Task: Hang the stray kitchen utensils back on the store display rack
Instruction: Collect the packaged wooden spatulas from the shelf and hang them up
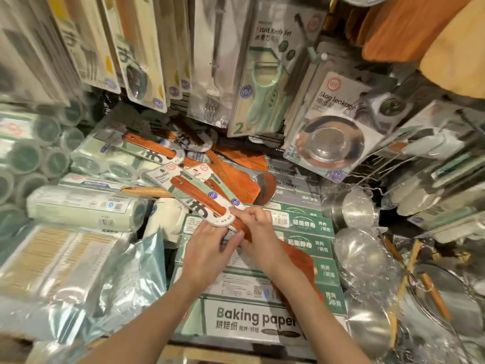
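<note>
Crowded store shelf (236, 355) of baking paper boxes (252, 320), cling-film rolls (86, 207), hanging packaged goods on wire hooks (380, 164), warm indoor light

The wooden spatulas (210, 203) are a reddish-orange brown with darker grain, each on a card (183, 190) of white and pale green with a blue round sticker. The baking paper boxes (252, 319) are pale green and white with dark green lettering — those behind have deeper green bands and white characters. The peeler (262, 90) in its pack is mint green. The sink strainer (325, 145) is shiny silver against a black-and-white card with a red ring logo. Folded cloths (409, 30) at the upper right are orange and yellow — the rolls (84, 206) at left, pale green and white.
</note>
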